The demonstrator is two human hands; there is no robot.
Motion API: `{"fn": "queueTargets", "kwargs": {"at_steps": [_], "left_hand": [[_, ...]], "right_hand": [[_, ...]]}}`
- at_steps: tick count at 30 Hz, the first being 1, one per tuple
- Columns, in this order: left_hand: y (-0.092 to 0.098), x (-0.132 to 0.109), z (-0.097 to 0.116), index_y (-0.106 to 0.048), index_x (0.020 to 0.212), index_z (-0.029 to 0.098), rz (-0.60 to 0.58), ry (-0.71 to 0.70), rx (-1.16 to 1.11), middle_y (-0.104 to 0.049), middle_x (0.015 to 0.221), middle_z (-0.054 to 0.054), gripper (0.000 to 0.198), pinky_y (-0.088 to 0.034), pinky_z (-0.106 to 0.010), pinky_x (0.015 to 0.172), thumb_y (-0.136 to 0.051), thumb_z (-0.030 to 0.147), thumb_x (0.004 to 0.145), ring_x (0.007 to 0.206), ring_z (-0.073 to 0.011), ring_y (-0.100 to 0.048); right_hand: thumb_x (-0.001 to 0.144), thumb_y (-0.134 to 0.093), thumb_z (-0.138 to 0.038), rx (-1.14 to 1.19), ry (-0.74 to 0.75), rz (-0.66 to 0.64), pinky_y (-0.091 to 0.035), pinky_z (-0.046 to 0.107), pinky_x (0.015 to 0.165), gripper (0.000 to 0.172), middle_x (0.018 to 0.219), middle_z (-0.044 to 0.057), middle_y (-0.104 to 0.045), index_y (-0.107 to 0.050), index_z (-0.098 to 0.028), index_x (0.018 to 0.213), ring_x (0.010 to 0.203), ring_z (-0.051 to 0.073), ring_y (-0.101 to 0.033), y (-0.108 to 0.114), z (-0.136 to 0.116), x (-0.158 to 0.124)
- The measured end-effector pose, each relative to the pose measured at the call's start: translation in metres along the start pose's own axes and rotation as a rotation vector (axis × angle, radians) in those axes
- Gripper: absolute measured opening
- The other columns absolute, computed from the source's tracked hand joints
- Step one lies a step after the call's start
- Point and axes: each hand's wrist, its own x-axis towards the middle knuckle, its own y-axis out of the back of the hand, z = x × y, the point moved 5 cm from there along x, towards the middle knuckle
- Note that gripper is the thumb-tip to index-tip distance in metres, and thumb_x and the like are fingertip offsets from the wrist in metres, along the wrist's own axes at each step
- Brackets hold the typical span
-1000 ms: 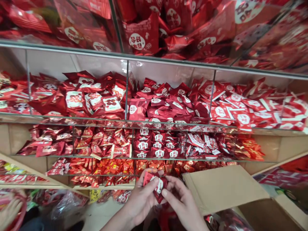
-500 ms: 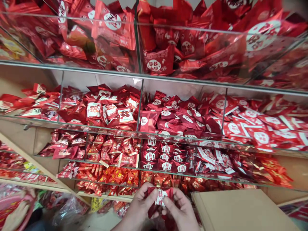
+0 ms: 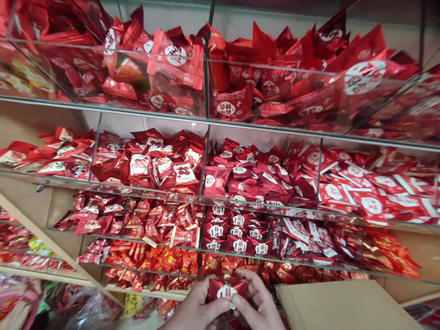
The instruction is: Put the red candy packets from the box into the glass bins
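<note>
Between my two hands, at the bottom middle of the head view, is a small dark red packet (image 3: pixel 227 290) with a white label facing up. My left hand (image 3: pixel 202 306) grips its left side, the thumb lying along the lower edge. On the right side, my right hand (image 3: pixel 256 300) pinches it, its thumb near the label's lower edge. Just above my hands, similar dark red packets with white labels (image 3: pixel 239 245) stand in stacked rows on a glass-fronted shelf.
Glass-fronted shelves (image 3: pixel 137 110) full of red packets span the view. A cardboard box (image 3: pixel 347 305) stands right of my hands. At the lower left, another person's hand (image 3: pixel 17 316) is at a pink basin (image 3: pixel 34 305), beside clear plastic bags (image 3: pixel 91 305).
The packet has been tilted and its label sits lower between my thumbs. The shelves appear slightly lower in the view. The other person's hand has shifted left and down.
</note>
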Motion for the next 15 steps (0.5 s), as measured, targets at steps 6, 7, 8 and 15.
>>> {"fn": "queueTargets", "kwargs": {"at_steps": [6, 7, 8, 15], "left_hand": [[0.009, -0.002, -0.014, -0.049, 0.082, 0.02, -0.009, 0.016, -0.021, -0.05, 0.066, 0.005, 0.038, -0.038, -0.02, 0.044, -0.061, 0.053, 0.067, 0.049, -0.0062, -0.039], [0.011, -0.002, -0.019, -0.047, 0.08, 0.021, 0.007, 0.033, -0.035, -0.051, 0.067, 0.004, 0.039, -0.037, -0.02, 0.043, -0.058, 0.055, 0.067, 0.048, -0.0061, -0.039], [0.013, -0.002, -0.026, -0.046, 0.079, 0.021, 0.022, 0.054, -0.054, -0.051, 0.068, 0.004, 0.04, -0.036, -0.019, 0.042, -0.057, 0.057, 0.067, 0.048, -0.0062, -0.039], [0.026, -0.004, -0.051, -0.046, 0.079, 0.02, 0.022, -0.019, -0.092, -0.053, 0.065, 0.004, 0.04, -0.029, -0.021, 0.053, -0.063, 0.054, 0.065, 0.055, -0.0073, -0.041]], "right_hand": [[0.079, -0.057, -0.038, -0.47, 0.102, -0.013, -0.046, 0.032, 0.076, 0.025, 0.094, 0.007, -0.064, -0.06, -0.021, 0.097, 0.085, 0.021, -0.059, 0.025, -0.045, 0.023], [0.08, -0.055, -0.039, -0.548, 0.151, 0.035, -0.046, 0.032, 0.075, 0.027, 0.095, 0.007, -0.064, -0.059, -0.02, 0.099, 0.085, 0.021, -0.059, 0.034, -0.058, 0.035], [0.081, -0.052, -0.04, -0.639, 0.203, 0.099, -0.046, 0.033, 0.073, 0.03, 0.094, 0.008, -0.064, -0.058, -0.019, 0.101, 0.082, 0.021, -0.059, 0.042, -0.071, 0.047], [0.076, -0.052, -0.025, -1.064, 0.333, 0.059, -0.043, 0.035, 0.083, 0.02, 0.096, 0.01, -0.066, -0.064, -0.017, 0.09, 0.092, 0.024, -0.059, 0.053, -0.092, 0.122]]}}
